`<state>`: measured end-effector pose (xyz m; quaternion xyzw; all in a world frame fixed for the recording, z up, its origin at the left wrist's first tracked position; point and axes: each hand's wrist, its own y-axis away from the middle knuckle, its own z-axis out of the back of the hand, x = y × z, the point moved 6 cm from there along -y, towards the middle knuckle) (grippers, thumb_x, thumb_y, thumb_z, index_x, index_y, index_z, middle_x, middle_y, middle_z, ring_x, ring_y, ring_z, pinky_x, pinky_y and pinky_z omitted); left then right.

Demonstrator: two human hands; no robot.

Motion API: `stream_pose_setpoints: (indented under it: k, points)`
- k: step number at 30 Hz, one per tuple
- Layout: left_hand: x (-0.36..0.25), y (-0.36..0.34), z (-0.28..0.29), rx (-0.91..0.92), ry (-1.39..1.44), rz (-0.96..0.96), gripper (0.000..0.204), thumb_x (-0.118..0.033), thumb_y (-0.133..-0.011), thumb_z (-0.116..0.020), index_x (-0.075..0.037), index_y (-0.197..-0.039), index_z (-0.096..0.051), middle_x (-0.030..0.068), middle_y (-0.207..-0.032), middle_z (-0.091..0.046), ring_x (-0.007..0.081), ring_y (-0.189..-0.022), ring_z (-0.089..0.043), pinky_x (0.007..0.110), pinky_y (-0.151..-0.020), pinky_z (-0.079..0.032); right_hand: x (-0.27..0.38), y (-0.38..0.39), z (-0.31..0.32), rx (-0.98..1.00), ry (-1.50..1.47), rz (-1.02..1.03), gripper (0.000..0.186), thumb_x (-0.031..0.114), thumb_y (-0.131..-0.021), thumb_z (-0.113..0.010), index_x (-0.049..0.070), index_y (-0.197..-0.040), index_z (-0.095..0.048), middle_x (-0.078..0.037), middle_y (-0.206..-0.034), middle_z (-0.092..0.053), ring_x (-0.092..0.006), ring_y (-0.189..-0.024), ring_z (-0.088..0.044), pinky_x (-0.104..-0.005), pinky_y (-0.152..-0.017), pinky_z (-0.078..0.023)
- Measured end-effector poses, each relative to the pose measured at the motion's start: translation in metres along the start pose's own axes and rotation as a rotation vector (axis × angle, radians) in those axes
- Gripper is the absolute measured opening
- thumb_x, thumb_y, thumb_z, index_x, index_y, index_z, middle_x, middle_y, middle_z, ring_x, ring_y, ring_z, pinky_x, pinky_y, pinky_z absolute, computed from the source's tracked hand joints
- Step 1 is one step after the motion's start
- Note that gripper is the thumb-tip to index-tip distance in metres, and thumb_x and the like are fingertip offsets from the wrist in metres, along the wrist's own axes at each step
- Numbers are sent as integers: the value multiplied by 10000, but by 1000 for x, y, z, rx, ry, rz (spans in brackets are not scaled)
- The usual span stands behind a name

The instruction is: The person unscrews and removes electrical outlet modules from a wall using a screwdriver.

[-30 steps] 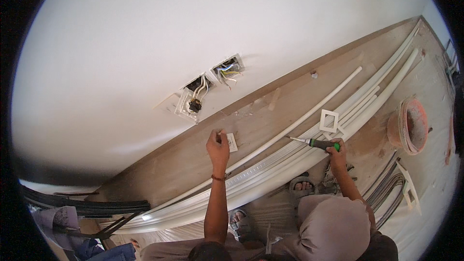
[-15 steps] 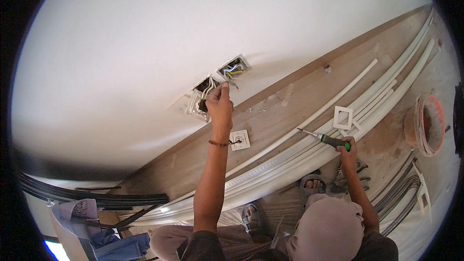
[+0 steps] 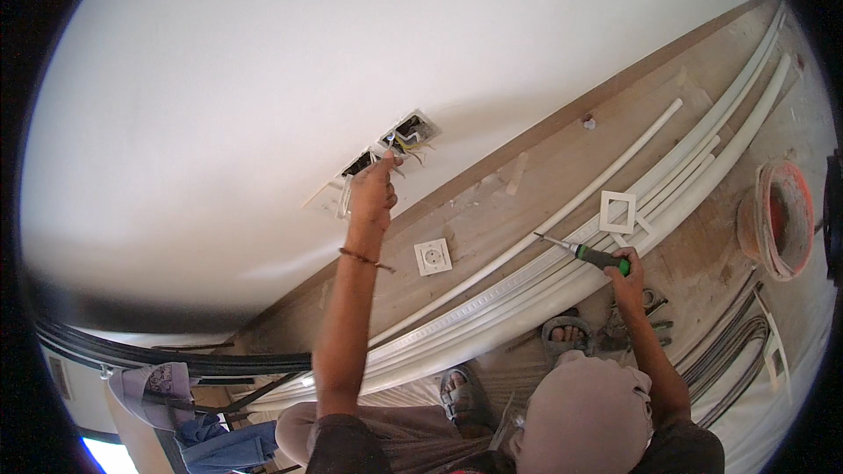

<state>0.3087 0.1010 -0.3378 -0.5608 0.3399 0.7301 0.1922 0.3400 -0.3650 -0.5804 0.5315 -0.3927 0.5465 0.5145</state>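
My left hand reaches up to the white wall, its fingers closed in a pinch on thin electrical wires. These wires, some yellow-green, come out of the upper right recessed wall box. Beside it, a second box is partly covered by my hand, and a white socket fitting shows just below, mostly hidden behind my wrist. My right hand holds a screwdriver by its black and green handle, shaft pointing left, above the white pipes on the floor.
Long white pipes run diagonally across the floor. A white socket lies near the wall, and a square white frame rests on the pipes. To the right are an orange bucket and coiled cable. Black tubing lies left.
My left hand has shifted from beside the socket fitting toward the right-hand box's wires, and its wrist no longer covers the floor socket. My right hand still holds the screwdriver, nearly unmoved.
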Motion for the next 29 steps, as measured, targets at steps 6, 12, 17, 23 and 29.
stream_pose_setpoints:
  k: [6,12,17,23,29]
  points:
    - [-33,-12,19,376,-59,284,247,-305,-982,-596,-63,-944,-630,-113,-566,-258,29,-459,-212,218,-403,-174,6,-3,4,10,69,30,305,8,-694,-645,39,-968,-516,-53,-923,-512,-181,-899,-495,-293,-870,-395]
    - [-29,-3,12,402,-115,281,254,-312,-994,-581,-62,-968,-622,-95,-623,-285,30,-492,-223,221,-424,-192,41,10,-3,19,288,231,333,0,-713,-643,21,-1026,-530,-141,-967,-542,-302,-941,-554,-369,-890,-430]
    - [-32,3,36,321,-155,198,285,-312,-987,-581,-47,-1049,-663,-100,-618,-282,38,-508,-244,223,-451,-211,65,15,-17,151,487,313,371,2,-726,-647,11,-1081,-542,-199,-1012,-552,-400,-977,-556,-428,-893,-453]
    - [-95,78,82,247,-456,-148,332,-347,-980,-575,-49,-1054,-700,-89,-633,-361,31,-549,-313,202,-487,-246,82,7,-16,303,750,326,380,147,-783,-726,5,-1105,-583,-229,-1056,-577,-414,-1026,-562,-474,-904,-457]
    - [-200,128,164,229,82,-657,363,-329,-1004,-515,-37,-1190,-624,93,-1050,-619,150,-889,-553,310,-837,-461,130,-41,-29,373,1047,438,416,372,-886,-677,23,-1109,-634,-215,-1083,-629,-385,-1026,-597,-452,-897,-473]
